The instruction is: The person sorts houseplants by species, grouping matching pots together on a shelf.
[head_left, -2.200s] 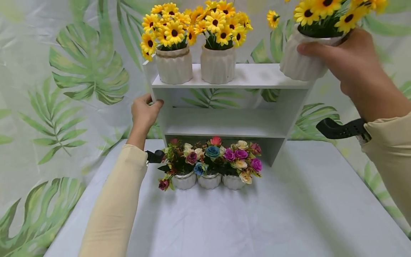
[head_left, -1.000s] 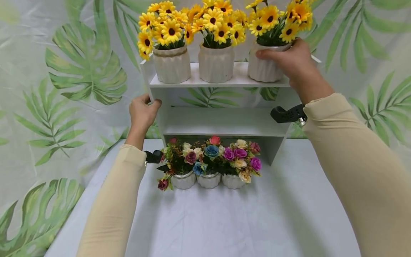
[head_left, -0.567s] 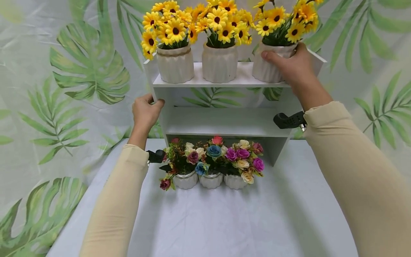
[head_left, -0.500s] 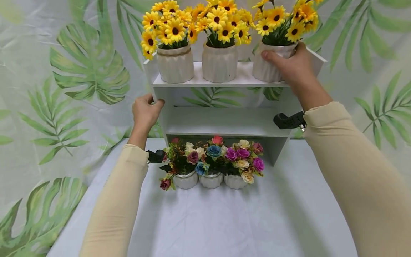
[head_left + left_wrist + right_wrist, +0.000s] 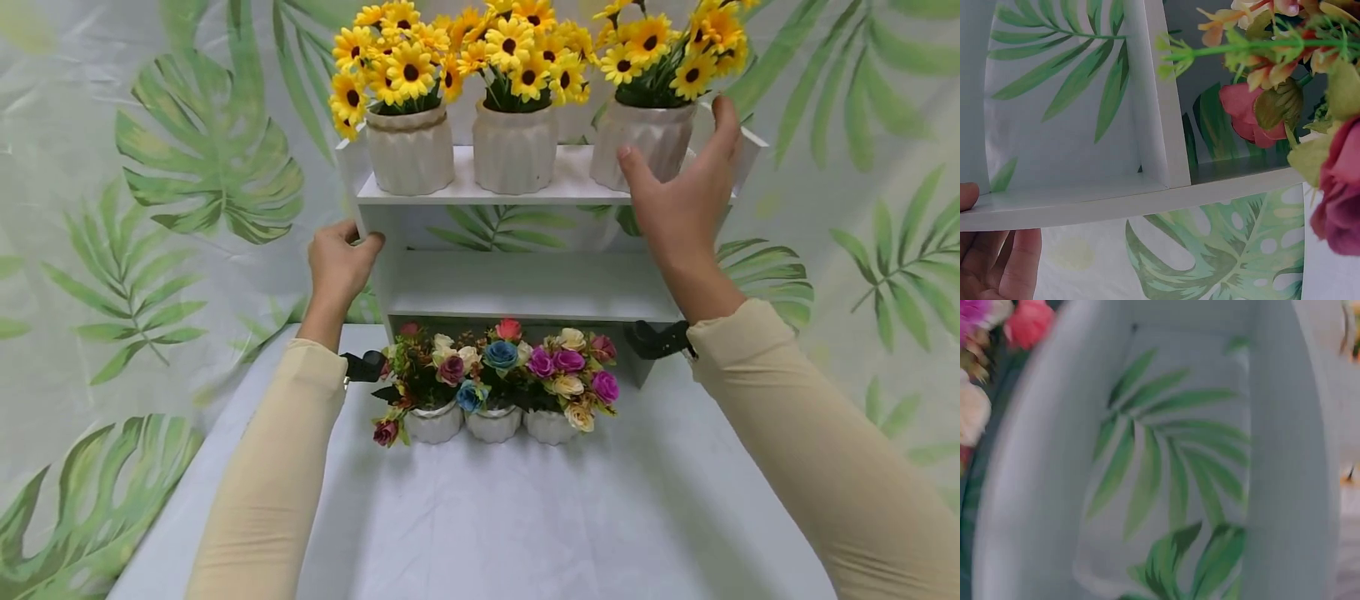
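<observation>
My left hand [image 5: 341, 258] grips the left side panel of the white shelf unit [image 5: 525, 283]. In the left wrist view, the thumb lies inside the panel and the fingers [image 5: 1019, 262] outside. At the right end of the top shelf stands a white pot of yellow sunflowers [image 5: 637, 142], upright. Just in front of it is my right hand [image 5: 686, 200], thumb and fingers spread apart and holding nothing; whether the thumb tip touches the pot I cannot tell. Another sunflower pot [image 5: 515, 150] stands mid-shelf, with a third sunflower pot [image 5: 410, 154] on the left.
Three small white pots of roses stand side by side at the unit's foot: a dark red one [image 5: 433, 423], a blue one [image 5: 493, 423] and a purple one [image 5: 550, 427]. The unit stands on a white-covered table [image 5: 480, 525] before a leaf-print backdrop [image 5: 217, 150].
My right hand has brought the third sunflower pot from the right onto the top shelf, let it go and drawn down and back. The left hand keeps its grip on the panel.
</observation>
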`<state>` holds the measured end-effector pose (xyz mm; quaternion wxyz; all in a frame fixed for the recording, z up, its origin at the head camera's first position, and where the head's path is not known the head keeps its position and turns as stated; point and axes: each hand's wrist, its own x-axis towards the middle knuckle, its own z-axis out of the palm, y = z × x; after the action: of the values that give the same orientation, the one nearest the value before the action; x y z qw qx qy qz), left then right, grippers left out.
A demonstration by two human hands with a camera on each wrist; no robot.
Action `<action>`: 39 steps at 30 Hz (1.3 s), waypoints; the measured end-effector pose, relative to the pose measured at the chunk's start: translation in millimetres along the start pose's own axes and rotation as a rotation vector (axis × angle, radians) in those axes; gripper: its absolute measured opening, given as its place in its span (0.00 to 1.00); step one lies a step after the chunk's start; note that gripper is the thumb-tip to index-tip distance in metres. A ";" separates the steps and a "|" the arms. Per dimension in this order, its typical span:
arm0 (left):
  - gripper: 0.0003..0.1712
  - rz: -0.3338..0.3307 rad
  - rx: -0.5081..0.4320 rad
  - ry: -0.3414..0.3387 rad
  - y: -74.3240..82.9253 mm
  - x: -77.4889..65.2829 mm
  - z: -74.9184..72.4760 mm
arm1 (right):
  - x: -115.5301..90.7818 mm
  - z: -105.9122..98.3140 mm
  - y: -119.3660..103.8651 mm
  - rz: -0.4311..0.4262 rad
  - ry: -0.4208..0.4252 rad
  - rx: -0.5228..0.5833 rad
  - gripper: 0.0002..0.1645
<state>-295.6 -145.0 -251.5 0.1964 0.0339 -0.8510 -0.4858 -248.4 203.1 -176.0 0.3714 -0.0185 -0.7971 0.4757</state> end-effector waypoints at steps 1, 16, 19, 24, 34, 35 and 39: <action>0.17 -0.002 0.000 0.000 -0.4 0.1 -0.1 | -8.8 -1.3 1.2 -0.029 0.017 0.012 0.54; 0.17 -0.004 -0.003 0.002 -1.5 1.4 0.2 | -109.3 -64.0 117.2 0.115 -0.305 0.041 0.21; 0.18 0.004 -0.006 0.002 -2.6 1.4 0.5 | -107.0 -73.2 142.8 0.263 -0.425 0.231 0.13; 0.19 -0.004 -0.005 0.000 -2.8 1.7 1.6 | -107.1 -74.9 173.0 0.415 -0.609 0.202 0.19; 0.15 0.016 0.064 0.032 -0.4 -1.8 5.8 | -127.1 -47.9 211.1 0.439 -0.806 -0.084 0.29; 0.15 0.020 0.067 0.037 -0.5 -2.3 5.6 | -130.1 -43.5 213.5 0.421 -0.814 -0.110 0.28; 0.16 0.030 0.073 0.043 -0.6 -3.8 2.4 | -145.2 -23.9 219.6 0.282 -0.844 -0.190 0.25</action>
<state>-293.0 -142.4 -254.2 0.2205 0.0385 -0.8642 -0.4506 -199.9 285.4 -422.5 -0.0578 0.0345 -0.9085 0.4125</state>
